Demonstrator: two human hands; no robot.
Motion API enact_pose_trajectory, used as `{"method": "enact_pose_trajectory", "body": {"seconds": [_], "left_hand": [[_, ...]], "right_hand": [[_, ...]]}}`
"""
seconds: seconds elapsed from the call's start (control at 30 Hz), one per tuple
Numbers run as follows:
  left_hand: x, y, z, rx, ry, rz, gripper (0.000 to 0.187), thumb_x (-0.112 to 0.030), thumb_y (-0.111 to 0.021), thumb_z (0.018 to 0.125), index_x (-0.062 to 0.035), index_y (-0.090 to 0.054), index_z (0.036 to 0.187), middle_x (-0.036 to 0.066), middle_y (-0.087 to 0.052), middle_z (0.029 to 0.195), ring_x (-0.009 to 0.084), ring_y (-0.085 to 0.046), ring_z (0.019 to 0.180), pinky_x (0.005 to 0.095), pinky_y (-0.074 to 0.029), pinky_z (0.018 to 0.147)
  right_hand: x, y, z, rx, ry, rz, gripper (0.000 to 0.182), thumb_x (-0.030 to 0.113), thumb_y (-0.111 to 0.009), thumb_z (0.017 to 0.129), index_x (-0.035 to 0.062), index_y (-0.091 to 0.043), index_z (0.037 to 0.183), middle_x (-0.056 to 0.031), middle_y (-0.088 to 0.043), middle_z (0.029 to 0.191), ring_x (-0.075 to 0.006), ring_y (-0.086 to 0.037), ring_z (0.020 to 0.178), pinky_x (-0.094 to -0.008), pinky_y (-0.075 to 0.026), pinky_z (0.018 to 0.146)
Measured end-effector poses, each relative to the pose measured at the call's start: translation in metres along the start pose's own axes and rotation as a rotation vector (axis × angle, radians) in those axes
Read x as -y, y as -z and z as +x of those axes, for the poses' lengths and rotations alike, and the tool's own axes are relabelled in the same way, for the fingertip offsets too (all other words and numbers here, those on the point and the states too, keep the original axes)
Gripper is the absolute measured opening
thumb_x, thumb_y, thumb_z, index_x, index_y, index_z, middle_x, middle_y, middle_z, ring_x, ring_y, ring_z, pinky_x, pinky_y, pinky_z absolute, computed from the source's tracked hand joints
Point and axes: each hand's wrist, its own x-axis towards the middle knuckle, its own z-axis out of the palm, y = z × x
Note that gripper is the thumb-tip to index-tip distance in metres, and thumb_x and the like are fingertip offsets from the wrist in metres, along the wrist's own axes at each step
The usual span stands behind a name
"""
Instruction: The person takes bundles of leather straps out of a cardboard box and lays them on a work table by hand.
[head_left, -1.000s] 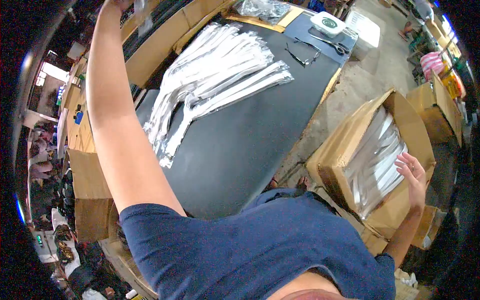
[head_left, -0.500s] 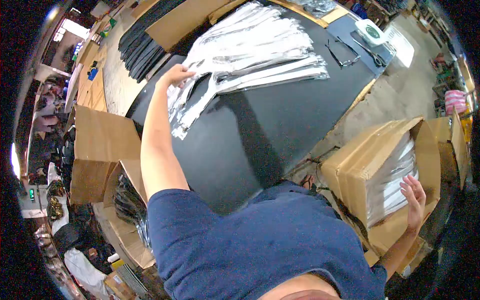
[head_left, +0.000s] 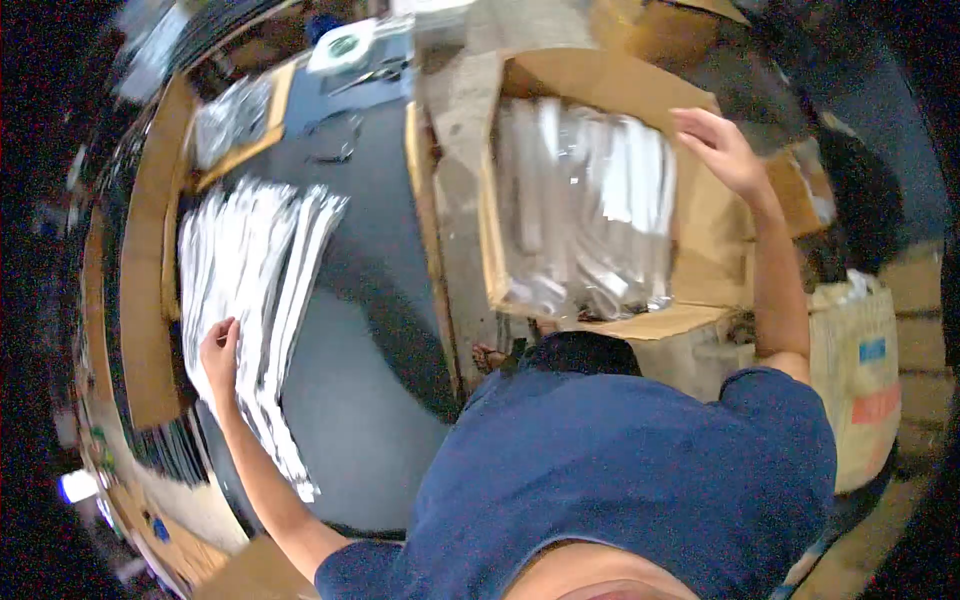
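My left hand [head_left: 219, 358] is over the lower left part of a fanned pile of white strips in clear plastic sleeves [head_left: 250, 260]. Its fingers look loosely bent and slightly apart, with no strip clearly gripped; blur softens the detail. The pile lies on the dark tabletop [head_left: 360, 460]. My right hand [head_left: 722, 150] is raised at the right side of an open cardboard box [head_left: 590, 68], fingers stretched out and holding nothing. Inside that box lie more white strips in clear plastic [head_left: 590, 205], side by side.
Eyeglasses [head_left: 335, 140] lie on the tabletop. Beyond them are scissors [head_left: 385, 72] and a white device with a green dial [head_left: 342, 46]. A long cardboard box [head_left: 150, 270] stands along the left. A printed sack [head_left: 850, 385] stands at the right.
My view has turned right, bringing the open box to the centre. My right hand now appears above the box's right side. My left hand remains at the white strips.
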Motion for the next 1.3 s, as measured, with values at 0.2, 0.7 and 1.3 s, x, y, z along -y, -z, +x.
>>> {"method": "enact_pose_trajectory", "body": {"seconds": [0.2,0.7,1.3], "left_hand": [[-0.280,-0.065,-0.008,0.442,-0.302,-0.513,0.033,-0.018,-0.058,0.084,0.0037,-0.055,0.109,0.007,-0.061,0.096,0.0114,-0.055,0.090,0.0232,-0.042,0.082],[-0.454,-0.304,0.068,0.586,-0.527,0.575,0.026,-0.009,-0.050,0.075,0.0038,-0.061,0.095,0.023,-0.058,0.102,0.0301,-0.056,0.100,0.0370,-0.046,0.083],[-0.429,-0.321,0.035,0.366,-0.341,0.048,0.084,-0.029,-0.074,0.060,0.0168,-0.032,0.118,0.034,-0.039,0.118,0.0423,-0.033,0.118,0.0388,-0.037,0.095]], "right_hand": [[-0.016,0.018,0.001,-0.090,-0.020,-0.069,0.034,0.013,-0.055,0.082,0.0008,-0.050,0.113,-0.0133,-0.059,0.104,-0.0202,-0.056,0.097,-0.0317,-0.045,0.084],[-0.019,-0.052,0.056,0.262,-0.321,0.549,0.034,0.018,-0.062,0.079,-0.0027,-0.053,0.104,-0.0061,-0.057,0.089,-0.0117,-0.055,0.076,-0.0245,-0.045,0.067],[-0.037,-0.139,0.099,-0.369,-0.822,0.610,0.022,0.030,-0.045,0.083,0.0093,-0.054,0.083,-0.0037,-0.052,0.071,-0.0134,-0.044,0.057,-0.0312,-0.033,0.045]]}}
